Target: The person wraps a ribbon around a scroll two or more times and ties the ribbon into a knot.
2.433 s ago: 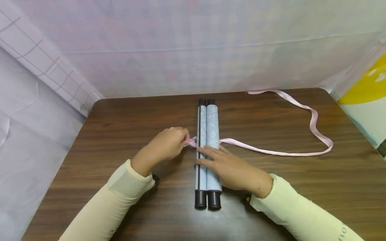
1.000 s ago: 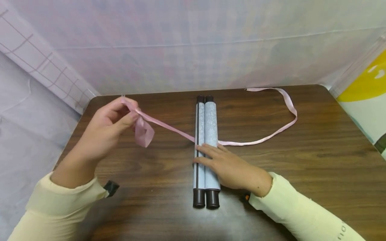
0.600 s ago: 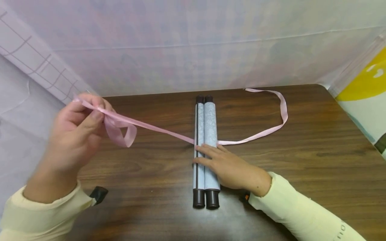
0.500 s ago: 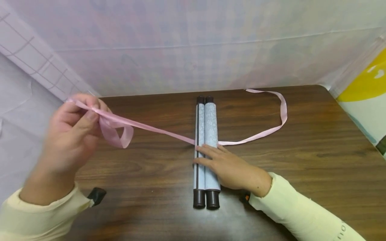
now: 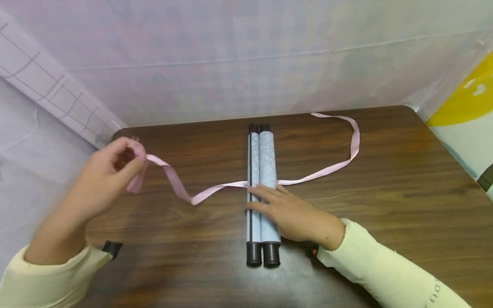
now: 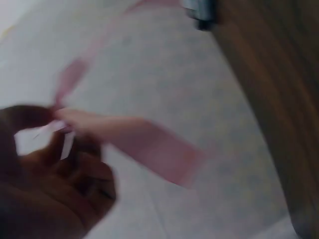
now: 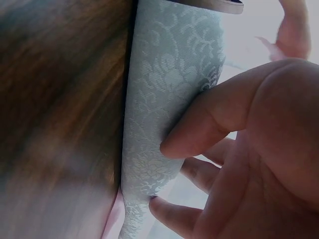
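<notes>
A rolled scroll (image 5: 267,154) lies lengthwise on the table as two parallel rolls, with pale blue covering and dark brown end knobs. Close up in the right wrist view, its covering (image 7: 157,84) carries a white floral pattern. My right hand (image 5: 292,216) rests across both rolls, fingers extended. A pink ribbon (image 5: 175,182) passes under the scroll and comes out on both sides. At the table's left, my left hand (image 5: 105,173) pinches the ribbon between thumb and fingers, its end part hanging down; the stretch toward the scroll sags. In the blurred left wrist view, the ribbon (image 6: 144,142) flares from the fingertips.
The brown wooden table (image 5: 185,248) meets a pale patterned cloth backdrop (image 5: 231,64) at its far edge. The ribbon's other end curves over the right side toward that edge. White sheeting hangs at the left, a yellow-and-white panel (image 5: 470,102) at the right.
My left hand has drawn the ribbon out leftward from beside the scroll, shortening its right-hand part. Since half a second ago the ribbon has gone from taut to slack. My right hand stays put.
</notes>
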{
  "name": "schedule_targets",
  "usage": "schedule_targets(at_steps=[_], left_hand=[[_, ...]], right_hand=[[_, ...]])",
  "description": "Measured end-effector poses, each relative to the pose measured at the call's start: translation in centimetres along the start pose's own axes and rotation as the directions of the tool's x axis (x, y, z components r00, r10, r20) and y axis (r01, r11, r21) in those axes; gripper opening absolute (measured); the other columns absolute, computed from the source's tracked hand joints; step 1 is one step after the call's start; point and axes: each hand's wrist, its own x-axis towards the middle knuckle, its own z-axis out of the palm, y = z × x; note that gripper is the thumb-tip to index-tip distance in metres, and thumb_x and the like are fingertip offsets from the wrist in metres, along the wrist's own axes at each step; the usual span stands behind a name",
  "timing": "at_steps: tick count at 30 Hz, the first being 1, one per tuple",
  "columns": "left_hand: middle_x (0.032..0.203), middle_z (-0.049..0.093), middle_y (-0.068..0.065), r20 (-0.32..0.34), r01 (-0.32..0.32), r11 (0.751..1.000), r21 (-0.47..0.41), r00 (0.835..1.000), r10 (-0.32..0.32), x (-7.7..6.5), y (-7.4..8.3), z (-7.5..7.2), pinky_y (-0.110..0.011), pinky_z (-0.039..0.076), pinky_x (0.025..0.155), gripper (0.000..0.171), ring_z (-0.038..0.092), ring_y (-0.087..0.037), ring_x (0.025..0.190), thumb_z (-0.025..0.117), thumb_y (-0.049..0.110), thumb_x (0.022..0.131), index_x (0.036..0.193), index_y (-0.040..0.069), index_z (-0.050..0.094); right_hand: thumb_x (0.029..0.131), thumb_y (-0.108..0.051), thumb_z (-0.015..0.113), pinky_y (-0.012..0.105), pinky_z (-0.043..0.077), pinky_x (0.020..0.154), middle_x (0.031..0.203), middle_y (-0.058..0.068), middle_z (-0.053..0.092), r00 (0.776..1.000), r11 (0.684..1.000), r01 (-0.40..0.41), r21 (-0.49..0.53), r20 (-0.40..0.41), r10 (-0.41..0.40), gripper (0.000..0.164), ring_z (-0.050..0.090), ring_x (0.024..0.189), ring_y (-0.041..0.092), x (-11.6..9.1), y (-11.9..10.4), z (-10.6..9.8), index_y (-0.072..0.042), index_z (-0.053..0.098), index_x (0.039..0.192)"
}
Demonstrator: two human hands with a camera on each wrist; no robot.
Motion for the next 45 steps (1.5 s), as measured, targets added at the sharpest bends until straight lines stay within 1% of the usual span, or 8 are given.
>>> schedule_targets(at_steps=[2, 4, 14, 17, 23, 28, 36, 45], left_hand=[[0.077, 0.063, -0.006, 0.101, 0.058, 0.947, 0.317, 0.990, -0.094, 0.2, -1.0, 0.7, -0.030, 0.047, 0.054, 0.013, 0.057, -0.016, 0.062, 0.052, 0.019, 0.095, 0.095, 0.007, 0.057], [0.078, 0.064, -0.008, 0.176, 0.062, 0.899, 0.434, 0.972, -0.153, 0.5, -2.2, 1.4, -0.036, 0.045, 0.056, 0.021, 0.055, -0.019, 0.065, 0.050, 0.028, 0.096, 0.096, 0.009, 0.059], [0.083, 0.061, -0.007, 0.376, -0.031, 0.779, 0.626, 0.888, -0.266, 2.4, -5.8, 5.5, -0.044, 0.047, 0.053, 0.019, 0.056, -0.022, 0.066, 0.056, 0.028, 0.092, 0.097, 0.010, 0.061], [0.092, 0.062, -0.011, 0.394, -0.092, 0.745, 0.661, 0.887, -0.239, 2.7, -5.9, 6.6, -0.053, 0.050, 0.060, 0.021, 0.060, -0.028, 0.075, 0.063, 0.022, 0.087, 0.102, 0.009, 0.062], [0.102, 0.063, -0.014, 0.370, -0.223, 0.685, 0.694, 0.926, -0.073, 3.5, -4.2, 8.8, -0.048, 0.053, 0.060, 0.041, 0.061, -0.028, 0.075, 0.071, 0.018, 0.080, 0.118, 0.008, 0.060], [0.107, 0.063, -0.012, 0.454, -0.314, 0.709, 0.632, 0.891, -0.009, 4.6, -2.4, 12.3, -0.045, 0.055, 0.061, 0.035, 0.062, -0.024, 0.075, 0.067, 0.025, 0.086, 0.118, 0.012, 0.061], [0.094, 0.062, -0.004, 0.586, -0.341, 0.718, 0.606, 0.802, -0.114, 6.0, -2.7, 16.7, -0.043, 0.054, 0.061, 0.018, 0.058, -0.020, 0.072, 0.065, 0.030, 0.086, 0.098, 0.016, 0.063], [0.078, 0.064, 0.000, 0.576, -0.290, 0.811, 0.508, 0.815, -0.069, 6.6, -2.5, 17.3, -0.035, 0.053, 0.060, 0.010, 0.056, -0.013, 0.066, 0.060, 0.020, 0.092, 0.086, 0.012, 0.061]], right_hand=[[0.072, 0.005, 0.062, 0.061, 0.024, 0.105, 0.152, 0.012, 0.029, 1.000, 1.000, 0.000, -0.002, 0.005, 0.000, 0.072, 0.022, 0.136, 0.029, 0.0, 0.0, -0.1, -0.021, 0.046, 0.138], [0.072, 0.006, 0.062, 0.061, 0.024, 0.105, 0.152, 0.012, 0.028, 1.000, 1.000, -0.001, -0.004, 0.009, 0.001, 0.073, 0.022, 0.136, 0.029, 0.1, 0.1, -0.1, -0.021, 0.046, 0.138], [0.071, 0.007, 0.062, 0.061, 0.023, 0.105, 0.152, 0.012, 0.027, 1.000, 1.000, -0.008, -0.005, 0.018, 0.008, 0.075, 0.021, 0.136, 0.030, 0.0, 0.1, -0.3, -0.021, 0.046, 0.139], [0.071, 0.007, 0.061, 0.061, 0.023, 0.105, 0.153, 0.012, 0.027, 1.000, 1.000, -0.007, 0.000, 0.021, 0.007, 0.075, 0.021, 0.136, 0.030, 0.0, 0.2, -0.3, -0.021, 0.046, 0.139], [0.073, 0.007, 0.059, 0.061, 0.022, 0.106, 0.152, 0.012, 0.028, 1.000, 1.000, -0.005, 0.008, 0.029, 0.005, 0.072, 0.021, 0.136, 0.030, 0.0, 0.2, -0.3, -0.020, 0.046, 0.138], [0.072, 0.007, 0.059, 0.061, 0.022, 0.106, 0.152, 0.011, 0.028, 1.000, 1.000, -0.010, 0.002, 0.030, 0.010, 0.074, 0.021, 0.136, 0.029, 0.0, 0.2, -0.3, -0.021, 0.046, 0.139], [0.070, 0.006, 0.061, 0.061, 0.024, 0.105, 0.152, 0.012, 0.027, 0.999, 1.000, -0.001, 0.004, 0.040, 0.001, 0.077, 0.020, 0.136, 0.031, -0.1, 0.0, 0.0, -0.021, 0.044, 0.140], [0.071, 0.005, 0.062, 0.062, 0.024, 0.105, 0.152, 0.012, 0.028, 1.000, 1.000, 0.000, 0.002, 0.031, 0.000, 0.075, 0.021, 0.136, 0.030, 0.0, 0.2, 0.0, -0.021, 0.045, 0.139]])
